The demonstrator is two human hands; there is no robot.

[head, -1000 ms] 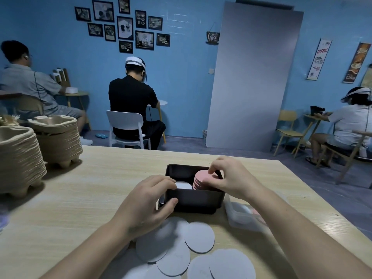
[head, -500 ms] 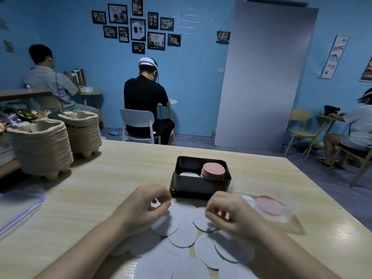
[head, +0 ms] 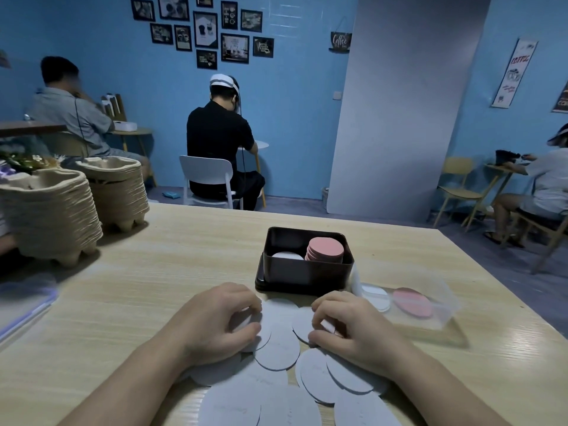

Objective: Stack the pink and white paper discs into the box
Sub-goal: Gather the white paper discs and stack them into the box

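At lower centre, below the box (head: 302, 275), the left hand (head: 218, 321) and right hand (head: 350, 330), fingers curled, each pinch a white disc (head: 302, 322) on the table (head: 153, 287).

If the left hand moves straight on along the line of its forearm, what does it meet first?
Most likely the near wall of the black box, close to its left corner. The left hand grips flat white discs; how wide the gap to the box is, I cannot tell.
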